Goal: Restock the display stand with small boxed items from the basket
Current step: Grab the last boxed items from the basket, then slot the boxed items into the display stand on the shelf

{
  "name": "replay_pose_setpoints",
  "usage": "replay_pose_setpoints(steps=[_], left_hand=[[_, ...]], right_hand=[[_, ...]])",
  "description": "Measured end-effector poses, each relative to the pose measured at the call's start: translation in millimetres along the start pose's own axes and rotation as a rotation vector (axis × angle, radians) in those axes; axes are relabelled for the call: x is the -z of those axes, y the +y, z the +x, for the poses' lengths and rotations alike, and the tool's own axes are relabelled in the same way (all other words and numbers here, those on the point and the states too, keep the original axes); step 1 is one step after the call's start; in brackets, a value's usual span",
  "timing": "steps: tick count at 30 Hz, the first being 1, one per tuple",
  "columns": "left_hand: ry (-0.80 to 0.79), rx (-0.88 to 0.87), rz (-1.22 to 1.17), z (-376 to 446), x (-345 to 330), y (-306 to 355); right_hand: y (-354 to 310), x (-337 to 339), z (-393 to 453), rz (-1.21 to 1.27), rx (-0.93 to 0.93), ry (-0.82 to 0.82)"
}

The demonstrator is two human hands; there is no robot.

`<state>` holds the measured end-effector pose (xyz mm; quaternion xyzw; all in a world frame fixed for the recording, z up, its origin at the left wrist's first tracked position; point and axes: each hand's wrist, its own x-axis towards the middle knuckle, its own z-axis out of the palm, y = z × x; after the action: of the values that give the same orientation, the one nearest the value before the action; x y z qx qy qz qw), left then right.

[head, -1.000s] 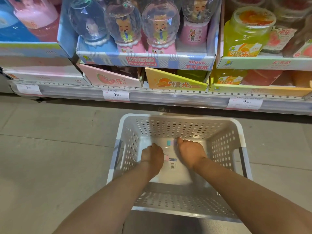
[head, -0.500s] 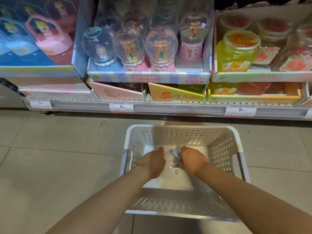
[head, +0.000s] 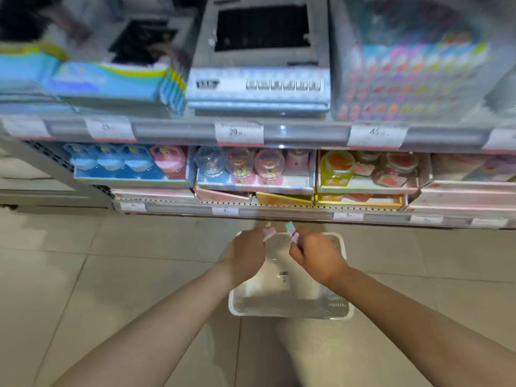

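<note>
1. Above the basket (head: 290, 310), which stands on the floor (head: 83, 275), we see both hands raised.
2. We see the left hand (head: 245, 256) over the basket's left side, its fingers curled round a small pink box (head: 269, 235).
3. We see the right hand (head: 317, 254) over the basket's right side, pinching a second small box (head: 291, 231), pink with a teal end, which points up and to the left.
4. We find the two boxes near each other but apart, over the far rim of the basket.
5. Inside the basket we see only a barcode label (head: 283, 275) on the bottom.
6. Beyond the basket we see the stand (head: 279, 134) with price tags (head: 238, 132), globe toys (head: 240, 166) on the lower shelf and a grey box (head: 258, 85) above; much of it is blurred.
</note>
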<state>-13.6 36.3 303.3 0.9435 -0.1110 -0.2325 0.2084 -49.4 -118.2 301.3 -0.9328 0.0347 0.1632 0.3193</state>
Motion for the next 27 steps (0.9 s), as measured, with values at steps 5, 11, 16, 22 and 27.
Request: replay_pose_setpoints(steps=[5,11,16,22,27], left_hand=[[-0.021,-0.022,-0.179,-61.8,101.4,56.1],[0.076,-0.118,-0.52,-147.0,237.8,125.6],[0.155,-0.163,-0.682,-206.0,353.6,185.8],[0.045,-0.301,-0.943,-273.9,483.3,258.2],[0.164,-0.493,-0.883,-323.8,557.7,296.9]], right_hand=[[-74.3,86.2,-52.9,0.138,0.042,0.081],[-184.4,205.1,-126.2,0.295,0.105,0.179],[-278.0,305.1,-180.2,0.39,0.215,0.283],[-371.7,404.4,-232.6,0.444,0.367,0.414],[-423.5,474.3,-273.5,0.456,0.49,0.451]])
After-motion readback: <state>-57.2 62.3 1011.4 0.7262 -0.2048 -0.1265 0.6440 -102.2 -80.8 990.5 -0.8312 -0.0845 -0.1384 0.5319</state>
